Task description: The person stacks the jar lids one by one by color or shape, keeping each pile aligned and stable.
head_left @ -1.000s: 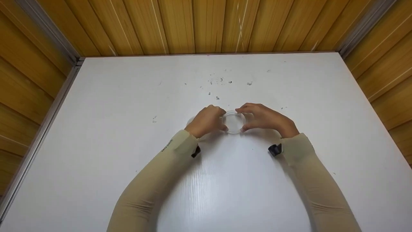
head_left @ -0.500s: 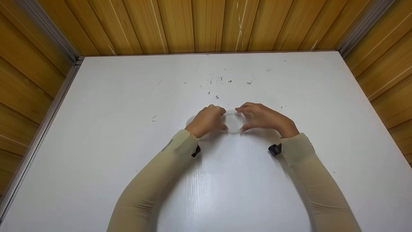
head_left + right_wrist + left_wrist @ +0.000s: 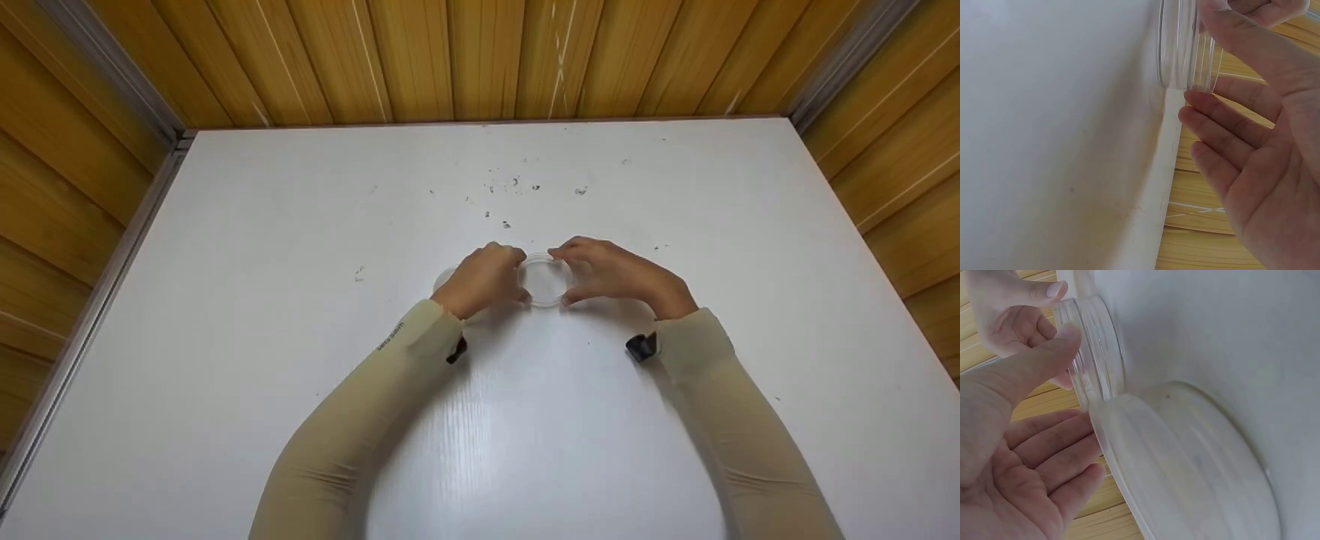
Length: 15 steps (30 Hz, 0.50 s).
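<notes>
On the white tabletop, both hands grip a clear round petri dish from opposite sides. Several rim lines run round its side in the right wrist view, like stacked or lidded dishes; I cannot tell which. The left hand has its thumb on the near rim and fingers on the far rim. Mirroring it, the right hand pinches the right side between thumb and fingertips. A second clear round dish stands right beside the first in the left wrist view; from above, the left hand mostly hides it.
Yellow wood-grain panels border the table at the back and both sides. Dark scuff marks dot the table beyond the hands. A small black device sits at the right wrist.
</notes>
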Motion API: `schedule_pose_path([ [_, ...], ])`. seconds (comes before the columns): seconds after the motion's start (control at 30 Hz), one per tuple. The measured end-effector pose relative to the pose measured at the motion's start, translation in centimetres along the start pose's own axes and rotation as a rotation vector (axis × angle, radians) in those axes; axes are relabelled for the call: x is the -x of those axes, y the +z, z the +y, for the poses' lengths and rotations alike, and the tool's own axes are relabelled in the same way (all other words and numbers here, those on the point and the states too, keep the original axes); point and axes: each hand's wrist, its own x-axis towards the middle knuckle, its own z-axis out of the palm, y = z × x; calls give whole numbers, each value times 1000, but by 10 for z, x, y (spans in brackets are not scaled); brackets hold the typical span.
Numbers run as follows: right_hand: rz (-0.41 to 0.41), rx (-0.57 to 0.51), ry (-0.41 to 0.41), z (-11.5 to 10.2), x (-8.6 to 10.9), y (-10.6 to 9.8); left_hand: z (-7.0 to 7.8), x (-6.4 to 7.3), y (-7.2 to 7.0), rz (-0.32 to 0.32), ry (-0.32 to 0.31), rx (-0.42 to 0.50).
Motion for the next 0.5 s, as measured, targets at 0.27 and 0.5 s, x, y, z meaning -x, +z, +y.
schedule_pose_path([
  [0.27,3,-4,-18,2,0,0,1,-1,-1,-20,-31,-16],
  [0.5,6,-34,20,1,1,-3,-3,5,-7,-53,22,-17],
])
